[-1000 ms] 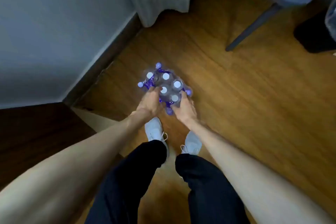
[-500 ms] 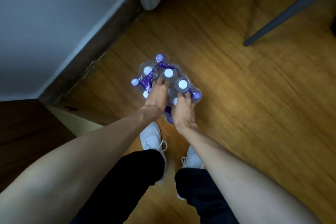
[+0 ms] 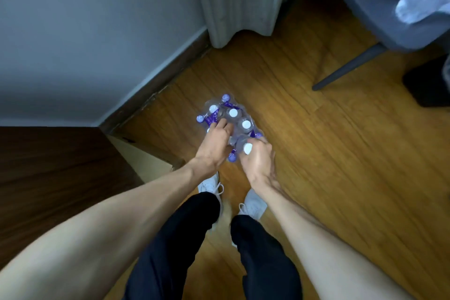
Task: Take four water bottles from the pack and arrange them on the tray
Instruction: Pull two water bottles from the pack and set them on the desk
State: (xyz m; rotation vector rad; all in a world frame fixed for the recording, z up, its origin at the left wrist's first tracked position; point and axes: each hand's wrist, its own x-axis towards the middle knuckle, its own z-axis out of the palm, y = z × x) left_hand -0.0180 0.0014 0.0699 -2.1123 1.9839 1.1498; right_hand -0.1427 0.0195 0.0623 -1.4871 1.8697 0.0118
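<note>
Curling round one bottle [image 3: 246, 147] near its white cap, the right hand's fingers [image 3: 264, 146] now grip it at the near edge of the pack [image 3: 229, 122]; half a second ago they only lay among the caps, so the first bottle looks to be coming free of the plastic wrap. The left hand [image 3: 214, 146] has its fingers [image 3: 222, 126] spread and pressed down on the pack beside it, gripping nothing that I can make out, likely steadying it. The pack stands on the wooden floor [image 3: 316, 153] in front of the person's white shoes [image 3: 253, 202], near the wall's skirting. No tray is in view, so all four bottles have yet to be placed.
</note>
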